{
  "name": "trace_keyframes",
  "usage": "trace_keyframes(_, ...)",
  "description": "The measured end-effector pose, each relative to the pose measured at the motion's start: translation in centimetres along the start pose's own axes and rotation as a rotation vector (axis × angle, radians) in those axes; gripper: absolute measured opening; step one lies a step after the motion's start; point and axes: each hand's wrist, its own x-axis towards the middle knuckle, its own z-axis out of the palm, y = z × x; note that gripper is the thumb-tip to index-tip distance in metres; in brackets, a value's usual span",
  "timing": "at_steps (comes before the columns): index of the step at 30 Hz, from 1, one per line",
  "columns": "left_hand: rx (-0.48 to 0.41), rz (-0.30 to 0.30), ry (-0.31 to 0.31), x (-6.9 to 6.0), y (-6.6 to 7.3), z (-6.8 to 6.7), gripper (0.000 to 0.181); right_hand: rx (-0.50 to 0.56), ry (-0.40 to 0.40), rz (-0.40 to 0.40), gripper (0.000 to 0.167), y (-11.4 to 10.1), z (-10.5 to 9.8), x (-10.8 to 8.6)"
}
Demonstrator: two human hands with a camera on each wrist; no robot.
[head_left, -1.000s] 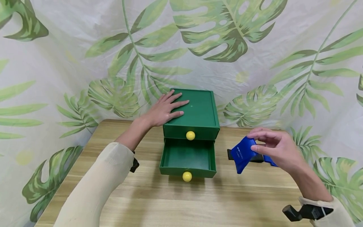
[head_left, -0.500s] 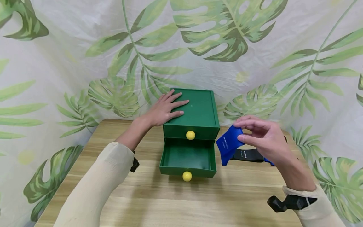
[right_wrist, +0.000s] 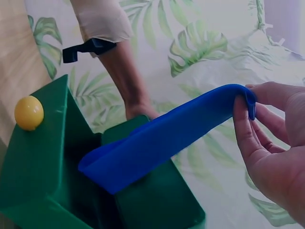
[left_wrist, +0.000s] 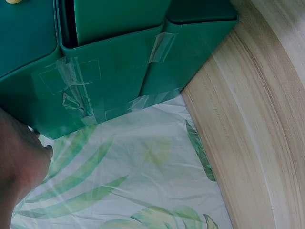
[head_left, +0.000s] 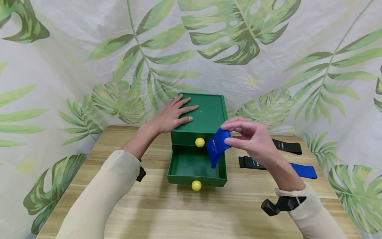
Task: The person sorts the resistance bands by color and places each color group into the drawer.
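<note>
My left hand (head_left: 173,116) lies with spread fingers on top of the green drawer cabinet (head_left: 209,111). Below the cabinet's top drawer, a pulled-out drawer (head_left: 182,180) with a yellow knob (head_left: 196,185) shows a bare floor. Between thumb and fingers, my right hand (head_left: 250,136) pinches one end of a blue resistance band (head_left: 217,144). The band hangs over the right part of that drawer, its lower end tilted down. From the right wrist side, the band (right_wrist: 157,138) appears as a flattened loop, folded over where the fingers pinch it.
Right of the cabinet, two black resistance bands (head_left: 288,147) and another blue band (head_left: 305,171) lie on the wooden table (head_left: 167,212); my right forearm partly covers them. A leaf-print cloth (head_left: 221,76) hangs close behind. Clear tape (left_wrist: 76,90) joins the cabinet's stacked units.
My right hand has carried the blue band leftward from above the table to over the pulled-out drawer. More of the bands on the table show now. My left hand has stayed put.
</note>
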Motion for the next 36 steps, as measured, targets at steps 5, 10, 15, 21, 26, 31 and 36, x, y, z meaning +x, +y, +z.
trace_keyframes(5,-0.005,-0.01,-0.001,0.1,0.0,0.0,0.058,-0.021,-0.025,0.017,0.03,0.8,1.6,0.8)
trace_keyframes(10,-0.005,-0.013,-0.002,0.1,0.0,0.1,0.058,-0.019,-0.059,0.004,0.029,1.9,3.4,1.3)
trace_keyframes(15,-0.006,-0.009,0.003,0.0,0.1,0.1,0.058,-0.017,-0.077,-0.001,0.029,2.7,5.0,1.6)
trace_keyframes(21,-0.013,-0.01,0.012,0.0,0.2,0.0,0.057,0.0,-0.085,-0.009,0.029,3.8,6.5,1.6)
trace_keyframes(26,-0.015,-0.004,0.016,0.2,0.1,0.1,0.057,-0.02,-0.082,0.005,0.028,5.0,7.1,0.9)
trace_keyframes(31,-0.019,0.001,0.022,0.2,-0.1,0.2,0.056,-0.078,-0.081,0.04,0.028,6.2,7.1,0.0)
trace_keyframes(36,-0.027,-0.001,0.025,0.1,-0.1,0.2,0.056,-0.152,-0.078,0.107,0.027,7.1,6.4,-1.0)
